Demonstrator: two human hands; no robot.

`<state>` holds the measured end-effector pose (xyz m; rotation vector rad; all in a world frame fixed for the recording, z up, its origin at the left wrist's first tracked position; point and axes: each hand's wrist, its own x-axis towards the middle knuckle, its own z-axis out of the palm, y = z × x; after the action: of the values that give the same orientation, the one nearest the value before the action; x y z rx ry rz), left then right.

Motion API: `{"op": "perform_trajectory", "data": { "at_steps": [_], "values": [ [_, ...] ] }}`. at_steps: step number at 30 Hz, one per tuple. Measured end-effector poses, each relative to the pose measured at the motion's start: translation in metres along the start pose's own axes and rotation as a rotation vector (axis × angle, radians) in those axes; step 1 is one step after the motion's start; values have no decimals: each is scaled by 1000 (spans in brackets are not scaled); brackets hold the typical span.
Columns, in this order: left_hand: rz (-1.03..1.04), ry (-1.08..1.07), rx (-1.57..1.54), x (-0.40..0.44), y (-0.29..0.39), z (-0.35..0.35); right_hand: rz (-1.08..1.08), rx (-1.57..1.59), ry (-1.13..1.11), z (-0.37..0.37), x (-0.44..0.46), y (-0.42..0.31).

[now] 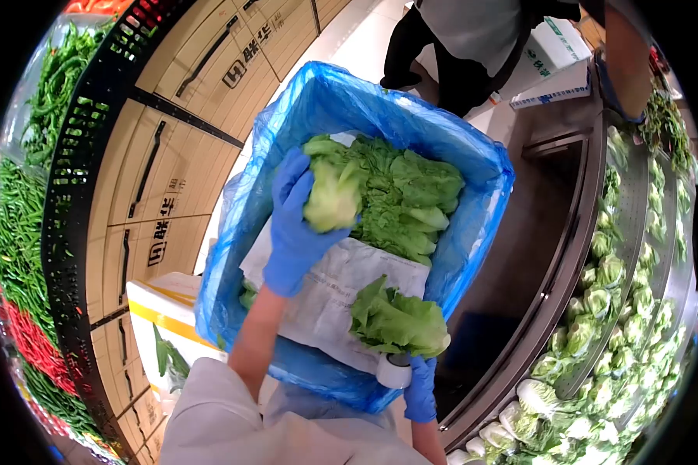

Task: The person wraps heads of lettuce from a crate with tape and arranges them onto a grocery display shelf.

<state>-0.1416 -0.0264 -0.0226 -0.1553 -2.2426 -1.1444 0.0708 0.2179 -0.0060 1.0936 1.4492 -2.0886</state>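
Observation:
Both hands wear blue gloves. My left hand (pixel 293 232) is closed round a pale green lettuce head (pixel 333 194), blurred by motion, over the left part of a box lined with blue plastic (pixel 485 225). Near the box's lower right edge, my right hand (pixel 420 394) is wrapped against a white round object with a dark top (pixel 395 371); its fingers are partly hidden. Just above that object and touching the hand is another leafy lettuce (pixel 399 319). More green lettuce (pixel 423 190) fills the far part of the box, beside white printed paper (pixel 318 291).
Shelves of wrapped leafy vegetables (pixel 589 318) line the right side. Green and red peppers (pixel 31 240) lie in a black-edged rack at left, beside tan cabinets (pixel 143 174). A person in dark trousers (pixel 411 46) stands beyond the box, near white cartons (pixel 551 66).

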Motion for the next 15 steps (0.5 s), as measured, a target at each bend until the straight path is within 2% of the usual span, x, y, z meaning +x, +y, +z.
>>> {"op": "perform_trajectory", "data": {
  "at_steps": [1,2,4,5,6,8,9,10,11,12,14,15],
  "values": [
    [50,-119,-134,-3,4,-20,-9,-30,18,2,-1,-4],
    [48,-140,-135,-8,10,-37,-27,-62,-4,1,0,-5],
    [-87,-426,-91,-23,26,-67,35,-146,126,3,1,-12],
    [13,-466,-9,-30,33,-80,35,-111,119,15,0,-22],
    [12,-488,-26,-41,45,-85,30,-82,118,26,-1,-34],
    [-122,-544,0,-59,69,-99,36,-84,92,40,2,-37],
    [-120,-546,-2,-72,79,-99,-94,-112,117,48,3,-33],
    [-159,-422,5,-91,86,-91,-225,-139,138,57,2,-29],
    [-195,-297,13,-105,92,-81,-229,-135,136,68,-1,-28],
    [-186,-294,14,-113,98,-71,-276,-149,90,79,-5,-27],
    [-337,-266,-165,-126,108,-54,-323,-159,44,86,-8,-26],
    [-211,-198,-183,-128,104,-46,-306,-170,36,85,-7,-24]
  ]
}}
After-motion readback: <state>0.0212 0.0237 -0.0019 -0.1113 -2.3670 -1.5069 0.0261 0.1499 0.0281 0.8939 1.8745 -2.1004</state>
